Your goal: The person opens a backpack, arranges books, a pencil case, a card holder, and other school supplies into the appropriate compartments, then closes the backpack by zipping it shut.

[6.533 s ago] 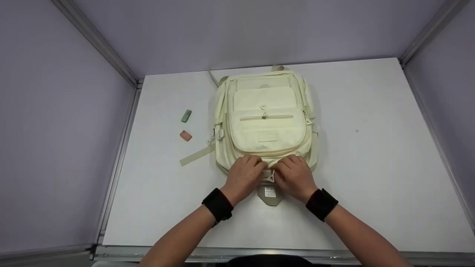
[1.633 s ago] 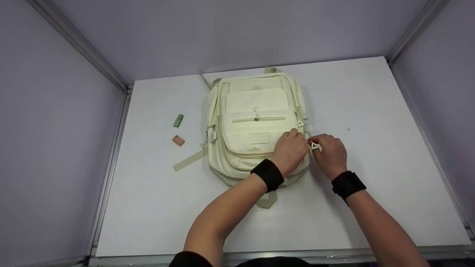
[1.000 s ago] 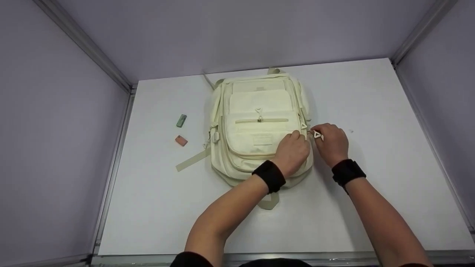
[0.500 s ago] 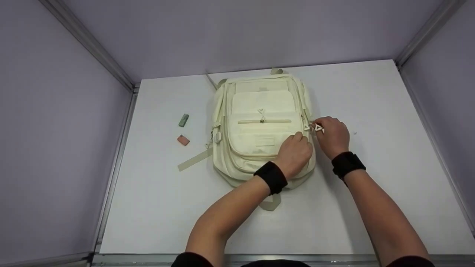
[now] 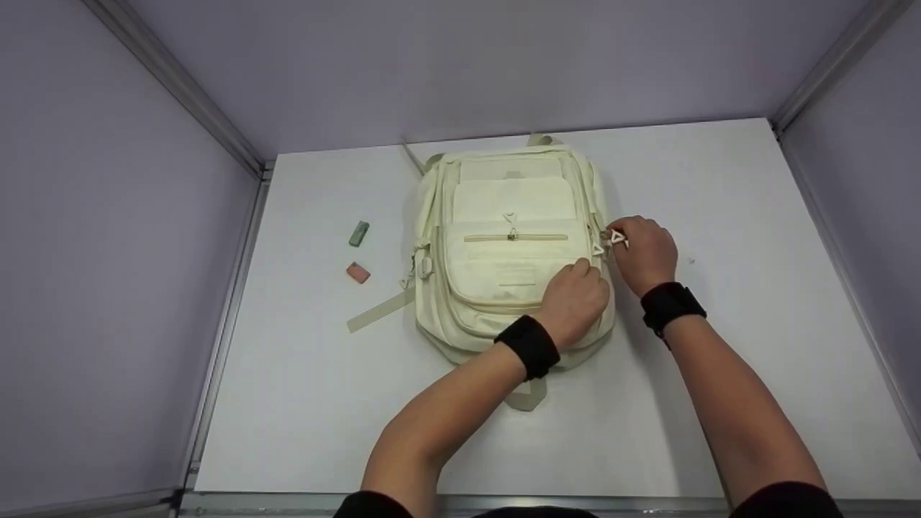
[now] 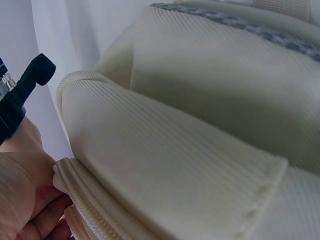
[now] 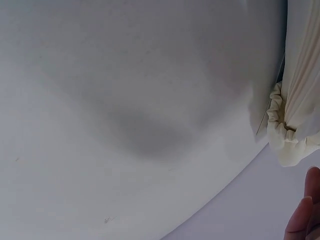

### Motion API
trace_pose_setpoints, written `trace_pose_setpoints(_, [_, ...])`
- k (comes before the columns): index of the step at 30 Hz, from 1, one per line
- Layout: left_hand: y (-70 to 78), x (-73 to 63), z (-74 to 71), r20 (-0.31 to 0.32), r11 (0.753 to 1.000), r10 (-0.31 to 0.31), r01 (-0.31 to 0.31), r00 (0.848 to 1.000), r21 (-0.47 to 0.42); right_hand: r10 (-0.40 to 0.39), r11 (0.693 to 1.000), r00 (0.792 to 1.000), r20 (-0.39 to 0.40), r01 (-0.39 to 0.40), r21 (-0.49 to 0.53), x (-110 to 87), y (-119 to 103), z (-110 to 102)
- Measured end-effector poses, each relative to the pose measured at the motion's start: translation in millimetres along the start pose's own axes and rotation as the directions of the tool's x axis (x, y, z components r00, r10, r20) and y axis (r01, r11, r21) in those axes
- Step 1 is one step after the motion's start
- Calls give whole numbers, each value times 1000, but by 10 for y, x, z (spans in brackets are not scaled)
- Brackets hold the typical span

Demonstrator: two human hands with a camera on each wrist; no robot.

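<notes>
A cream backpack (image 5: pixel 514 201) lies front side up on the white table. My left hand (image 5: pixel 575 301) grips its lower right edge; in the left wrist view, curled fingers (image 6: pixel 47 215) hold the fabric beside a zipper (image 6: pixel 92 207). At the bag's right side, my right hand (image 5: pixel 647 252) pinches a zipper pull with a white triangular tab (image 5: pixel 617 237). A second triangular tab (image 5: pixel 598 250) hangs just left of it. The right wrist view catches only a few fingertips (image 7: pixel 300 215) below the bag's gathered side pocket (image 7: pixel 282 122); the pull is out of that view.
Left of the bag lie a small green block (image 5: pixel 359 233) and a small pink block (image 5: pixel 357 272). A loose strap (image 5: pixel 381 310) sticks out from its left side, another strap end (image 5: pixel 527 397) below it. Panels enclose the table (image 5: pixel 288 424) at the back and sides.
Earlier both hands worked at the bag's bottom end. They then moved to its right side, where my right hand has slid the pull away from me while my left stays on the edge.
</notes>
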State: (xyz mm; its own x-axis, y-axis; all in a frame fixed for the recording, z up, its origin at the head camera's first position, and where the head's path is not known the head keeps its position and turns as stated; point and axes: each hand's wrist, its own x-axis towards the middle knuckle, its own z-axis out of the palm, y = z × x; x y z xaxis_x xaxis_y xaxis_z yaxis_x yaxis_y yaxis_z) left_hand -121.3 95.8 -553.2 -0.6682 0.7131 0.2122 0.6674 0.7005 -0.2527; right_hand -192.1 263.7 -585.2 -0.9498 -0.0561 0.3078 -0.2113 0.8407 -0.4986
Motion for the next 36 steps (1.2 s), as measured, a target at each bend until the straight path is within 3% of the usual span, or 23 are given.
trace_pose_setpoints(5, [-10, -6, -12, 7, 1000, 5, -5, 1000, -2, 13, 1000, 1000, 25, -13, -10, 131, -6, 26])
trace_pose_setpoints(12, [7, -29, 12, -45, 1000, 6, -6, 999, -5, 53, 998, 994, 93, -52, -19, 287, -21, 49])
trace_pose_setpoints(19, [12, -14, 14, -26, 1000, -3, 3, 1000, -1, 62, 997, 989, 134, -54, -60, 425, -57, 77])
trace_pose_setpoints(23, [3, -16, 13, -28, 1000, -14, 14, 1000, -10, 88, 996, 981, 171, -86, -18, 447, -64, 86])
trace_pose_setpoints(26, [-11, -39, 0, -35, 999, -22, 21, 999, -34, 146, 984, 964, 221, -165, 69, 425, -51, 74])
trace_pose_setpoints(28, [-25, -66, -17, -37, 998, -26, 24, 999, -54, 198, 959, 949, 247, -239, 149, 402, -33, 65])
trace_pose_setpoints(30, [-43, -100, -44, -48, 997, -27, 23, 998, -77, 250, 916, 930, 269, -317, 244, 369, -9, 55])
trace_pose_setpoints(34, [-94, -193, -89, -87, 994, -4, -5, 996, -109, 340, 784, 891, 303, -446, 432, 299, 59, 45])
trace_pose_setpoints(36, [-139, -259, -98, -102, 992, 12, -24, 995, -122, 368, 740, 874, 318, -482, 468, 259, 83, 38])
